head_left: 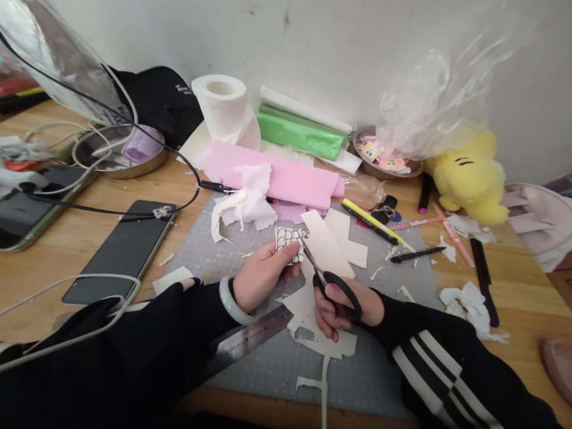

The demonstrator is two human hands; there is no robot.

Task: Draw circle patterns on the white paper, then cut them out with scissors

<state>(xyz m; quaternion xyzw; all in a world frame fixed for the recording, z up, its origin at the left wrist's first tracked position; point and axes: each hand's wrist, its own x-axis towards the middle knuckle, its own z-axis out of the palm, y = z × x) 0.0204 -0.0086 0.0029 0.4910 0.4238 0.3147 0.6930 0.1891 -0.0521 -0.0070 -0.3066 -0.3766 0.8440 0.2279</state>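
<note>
Two hands are occupied above the cutting mat (210, 253): a patterned paper scrap (287, 241) is pinched in the closed fingers of the left hand (261, 275), while scissors (329, 280), gripped by the right hand (347, 308), are pointed up-left at the scrap's right edge.

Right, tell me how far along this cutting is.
Done: white offcuts already litter the cutting mat. In hand: the left hand pinches the patterned piece while the right hand holds the scissors at its right edge. Left: probably more trimming, though its far edges are hard to see.
</note>
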